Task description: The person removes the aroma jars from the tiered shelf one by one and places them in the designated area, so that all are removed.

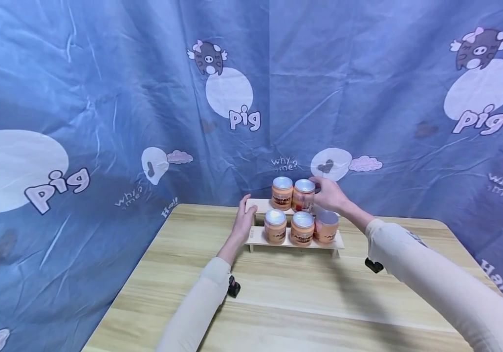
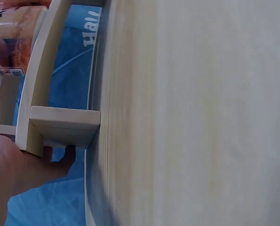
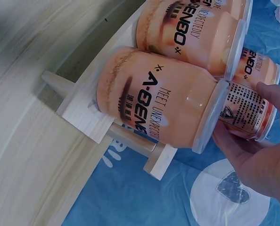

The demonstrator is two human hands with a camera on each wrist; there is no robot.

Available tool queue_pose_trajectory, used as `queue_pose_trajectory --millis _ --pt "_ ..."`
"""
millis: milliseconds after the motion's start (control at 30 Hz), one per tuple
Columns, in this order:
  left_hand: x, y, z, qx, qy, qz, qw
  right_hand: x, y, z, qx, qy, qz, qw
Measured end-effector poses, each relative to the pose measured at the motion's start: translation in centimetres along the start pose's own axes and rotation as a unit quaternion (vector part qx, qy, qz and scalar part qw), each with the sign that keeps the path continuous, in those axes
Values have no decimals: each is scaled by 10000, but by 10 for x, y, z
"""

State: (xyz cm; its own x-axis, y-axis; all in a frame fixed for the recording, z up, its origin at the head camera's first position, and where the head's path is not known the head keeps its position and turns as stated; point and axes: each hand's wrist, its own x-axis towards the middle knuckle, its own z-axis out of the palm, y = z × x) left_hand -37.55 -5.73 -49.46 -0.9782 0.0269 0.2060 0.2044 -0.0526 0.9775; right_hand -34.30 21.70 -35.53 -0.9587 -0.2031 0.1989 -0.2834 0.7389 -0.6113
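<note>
A two-tier wooden rack (image 1: 257, 236) holds jars with orange labels and silvery lids. My left hand (image 1: 242, 220) grips the left end of its upper tier; in the left wrist view, fingertips (image 2: 68, 157) show by the rack's end piece (image 2: 64, 117). On the upper tier, my right hand (image 1: 331, 196) holds the right-hand jar (image 1: 302, 200) by its side, thumb and fingers about it in the right wrist view. Another jar (image 1: 281, 195) stands to its left. Three jars line the lower tier: left (image 1: 275, 229), middle (image 1: 302, 231) and right (image 1: 326, 229).
The rack stands near the back of a light wooden table (image 1: 286, 293). Behind and to the sides hangs a blue cloth (image 1: 145, 88) printed with cartoon pigs and words. A dark wrist device (image 1: 233, 287) is on the left sleeve, another (image 1: 373, 265) under the right.
</note>
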Motion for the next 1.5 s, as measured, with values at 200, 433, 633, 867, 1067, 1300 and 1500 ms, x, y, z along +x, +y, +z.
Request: queue_pose_trajectory --millis 200,433,633,867,1067,1300,1500 --pt "2 0 2 10 99 24 9999 -1 0 -4 -22 126 -113 9999" --pt "0 4 2 -9 68 -21 10000 -6 3 -19 -84 334 -116 9993" --pt "-3 4 -3 160 99 -41 9998 -16 9 -36 -271 437 21 9987" --pt "-9 4 -4 363 109 -134 9992 -39 26 -58 -352 582 204 9975" --pt "-11 2 -3 306 78 -86 9995 -62 47 -80 -633 725 362 9947" --pt "-8 3 -2 359 135 -97 9992 -84 78 -101 -857 888 505 9911" --pt "-8 0 -2 425 125 -143 9989 -106 106 -109 -921 1078 812 9866"
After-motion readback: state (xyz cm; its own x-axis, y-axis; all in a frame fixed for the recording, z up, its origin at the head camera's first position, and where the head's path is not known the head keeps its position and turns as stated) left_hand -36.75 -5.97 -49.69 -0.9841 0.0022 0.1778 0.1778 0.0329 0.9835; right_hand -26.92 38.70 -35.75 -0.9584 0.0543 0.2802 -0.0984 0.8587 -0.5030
